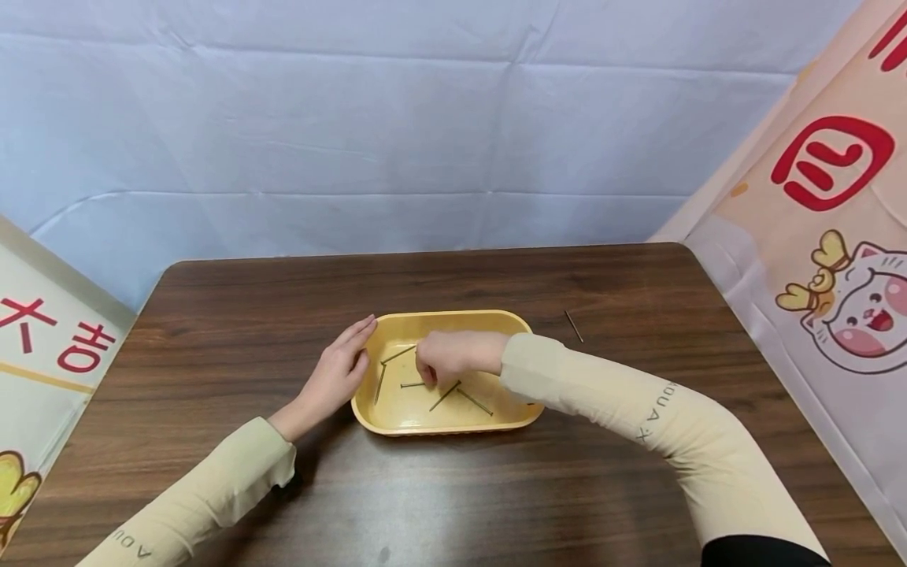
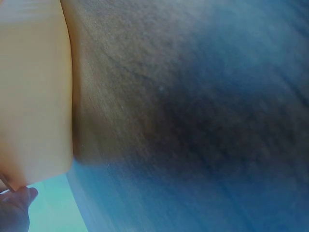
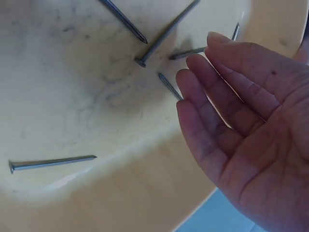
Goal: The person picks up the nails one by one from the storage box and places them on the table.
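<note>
A yellow oblong tray stands on the table with several nails scattered on its floor. My left hand rests at the tray's left rim, fingers fairly straight. In the left wrist view, the tray's outer wall fills the left side. Over the tray's middle, my right hand reaches down. In the right wrist view its fingers are loosely bent, their tips close to a nail and another nail; no firm pinch shows. Two crossing nails lie near it, and one nail sits apart.
One nail lies on the brown wooden table, to the right of the tray. A pale cloth hangs behind the table's far edge. Printed banners stand at either side.
</note>
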`<state>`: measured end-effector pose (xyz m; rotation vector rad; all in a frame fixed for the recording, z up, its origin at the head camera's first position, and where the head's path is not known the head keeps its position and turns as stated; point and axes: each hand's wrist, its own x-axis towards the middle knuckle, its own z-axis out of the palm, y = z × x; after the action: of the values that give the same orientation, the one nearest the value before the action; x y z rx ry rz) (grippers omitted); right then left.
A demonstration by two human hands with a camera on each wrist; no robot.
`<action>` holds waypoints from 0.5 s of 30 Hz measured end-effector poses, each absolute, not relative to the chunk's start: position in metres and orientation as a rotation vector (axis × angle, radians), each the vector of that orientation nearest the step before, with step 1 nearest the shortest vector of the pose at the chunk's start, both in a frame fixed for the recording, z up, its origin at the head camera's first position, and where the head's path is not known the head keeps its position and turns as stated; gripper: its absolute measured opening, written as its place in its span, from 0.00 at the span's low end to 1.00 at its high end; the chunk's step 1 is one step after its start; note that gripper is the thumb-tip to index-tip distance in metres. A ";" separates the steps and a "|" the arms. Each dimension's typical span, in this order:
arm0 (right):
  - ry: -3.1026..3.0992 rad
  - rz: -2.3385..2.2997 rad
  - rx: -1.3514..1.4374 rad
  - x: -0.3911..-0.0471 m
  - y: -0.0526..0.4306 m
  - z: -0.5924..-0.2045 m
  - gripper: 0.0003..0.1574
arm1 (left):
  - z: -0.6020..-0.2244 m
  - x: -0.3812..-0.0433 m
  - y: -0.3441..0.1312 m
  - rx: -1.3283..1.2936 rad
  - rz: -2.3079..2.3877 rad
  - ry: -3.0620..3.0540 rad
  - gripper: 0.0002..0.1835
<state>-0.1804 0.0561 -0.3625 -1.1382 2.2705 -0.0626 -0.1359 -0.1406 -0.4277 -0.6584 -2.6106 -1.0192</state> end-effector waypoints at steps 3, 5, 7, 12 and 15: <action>2.266 -0.061 -1.133 -0.179 0.056 -0.365 0.11 | -0.428 -0.136 -0.141 -0.660 -1.018 -2.613 0.24; 2.265 -0.054 -1.127 -0.178 0.056 -0.367 0.11 | -0.427 -0.136 -0.140 -0.659 -1.019 -2.617 0.24; 2.264 -0.037 -1.129 -0.177 0.056 -0.369 0.12 | -0.427 -0.136 -0.140 -0.657 -1.021 -2.620 0.24; 2.269 0.014 -1.170 -0.176 0.057 -0.374 0.12 | -0.427 -0.136 -0.140 -0.650 -1.022 -2.626 0.24; 2.279 0.045 -1.203 -0.175 0.057 -0.377 0.13 | -0.427 -0.136 -0.141 -0.648 -1.022 -2.628 0.24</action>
<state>-0.1750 0.0570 -0.3773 -1.2032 2.2787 0.0447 -0.1360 -0.1406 -0.4270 -0.6482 -2.6277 -1.0218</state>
